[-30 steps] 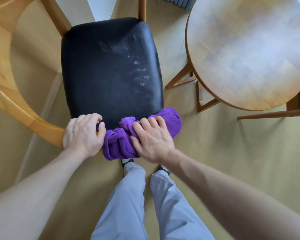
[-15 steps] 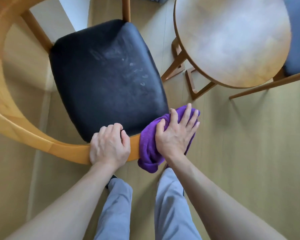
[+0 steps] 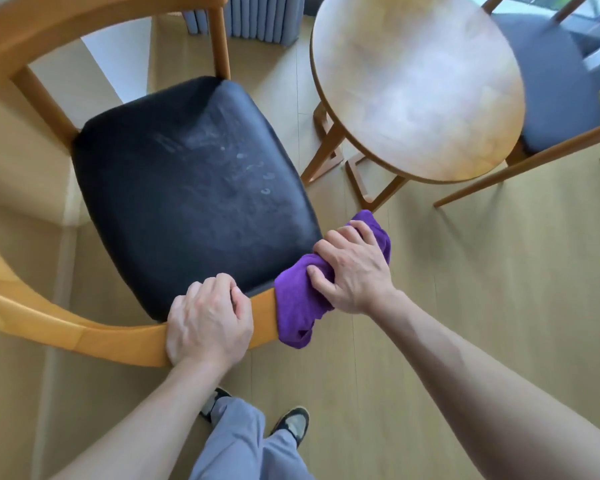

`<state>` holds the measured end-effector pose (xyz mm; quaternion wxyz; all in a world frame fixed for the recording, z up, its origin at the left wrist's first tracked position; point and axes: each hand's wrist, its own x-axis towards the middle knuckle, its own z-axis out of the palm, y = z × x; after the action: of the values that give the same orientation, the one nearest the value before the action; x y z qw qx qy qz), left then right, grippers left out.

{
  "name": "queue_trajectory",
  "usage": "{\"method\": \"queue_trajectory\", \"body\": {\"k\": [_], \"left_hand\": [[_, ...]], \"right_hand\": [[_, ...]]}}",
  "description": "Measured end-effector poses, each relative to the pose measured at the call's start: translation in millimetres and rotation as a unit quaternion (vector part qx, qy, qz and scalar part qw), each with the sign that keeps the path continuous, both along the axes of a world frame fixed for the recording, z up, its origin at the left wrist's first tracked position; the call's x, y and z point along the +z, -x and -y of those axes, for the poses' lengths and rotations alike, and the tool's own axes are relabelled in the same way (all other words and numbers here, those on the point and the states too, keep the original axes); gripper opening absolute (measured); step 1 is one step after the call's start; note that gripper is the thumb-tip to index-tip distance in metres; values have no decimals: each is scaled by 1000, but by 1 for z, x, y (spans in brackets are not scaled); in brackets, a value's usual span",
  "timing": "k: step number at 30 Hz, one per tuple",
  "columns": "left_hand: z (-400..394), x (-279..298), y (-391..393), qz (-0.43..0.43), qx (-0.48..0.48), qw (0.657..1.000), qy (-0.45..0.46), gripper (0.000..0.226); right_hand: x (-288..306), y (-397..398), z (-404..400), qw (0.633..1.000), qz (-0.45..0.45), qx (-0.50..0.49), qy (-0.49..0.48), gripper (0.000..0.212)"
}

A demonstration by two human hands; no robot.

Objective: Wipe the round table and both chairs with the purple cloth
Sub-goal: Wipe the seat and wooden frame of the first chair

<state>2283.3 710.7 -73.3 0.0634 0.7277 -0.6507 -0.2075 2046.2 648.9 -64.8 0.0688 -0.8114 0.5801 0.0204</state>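
A chair with a black padded seat (image 3: 194,199) and a curved orange wooden backrest rail (image 3: 111,337) stands below me. My left hand (image 3: 208,323) grips the rail near its right end. The purple cloth (image 3: 298,299) is bunched over the rail's end, and my right hand (image 3: 352,268) grips it there with curled fingers. The round wooden table (image 3: 416,84) stands at the upper right. Behind it a second chair with a dark grey seat (image 3: 555,88) shows partly, its front hidden by the table.
Smudges mark the black seat's middle. The table's wooden legs (image 3: 329,147) stand close to the seat's right edge. Grey curtain folds (image 3: 257,19) hang at the top. My feet and grey trousers (image 3: 243,445) are on the wood floor just behind the chair.
The cloth and my right hand have slid rightward along the rail to its end, the fingers curling round the cloth. My left hand followed along the rail. The view shifted, showing more of the table.
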Motion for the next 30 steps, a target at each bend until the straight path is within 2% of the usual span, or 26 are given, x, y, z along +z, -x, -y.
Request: {"method": "queue_trajectory", "body": {"k": [3,6,8,10,14,16,18,25,27,30], "left_hand": [[-1,-1,-2,-3,3,1000,1,32],[-2,-1,-3,-5,-2,1000,10,32],[-2,-1,-3,-5,-2,1000,11,31],[-1,-2,-2,-2,1,1000,13,32],[0,-2,-1,-5,2,999,37,32],[1,-3,0,-4,3,999,46,30],[1,-3,0,-6,4,999,46,29],[3,2,-1,-11,0,1000,-25,27],[1,4,-15,-26,-31,998,-40,32],[-1,3,-50,9,-79,995,-61,45]], "right_hand": [[-2,-20,2,988,23,-152,15,34],[-2,-55,-3,946,69,-316,8,29],[-2,-79,-15,932,81,-354,-1,29],[-3,-94,-36,949,83,-303,-2,29],[1,-64,-56,995,59,-76,-37,36],[4,-34,-35,998,10,15,-54,39],[7,-14,-4,997,-29,43,-55,41],[-2,-19,31,992,-41,-104,-63,47],[-3,-23,36,985,-33,-160,-60,46],[-2,-28,36,966,-4,-257,-39,46]]}}
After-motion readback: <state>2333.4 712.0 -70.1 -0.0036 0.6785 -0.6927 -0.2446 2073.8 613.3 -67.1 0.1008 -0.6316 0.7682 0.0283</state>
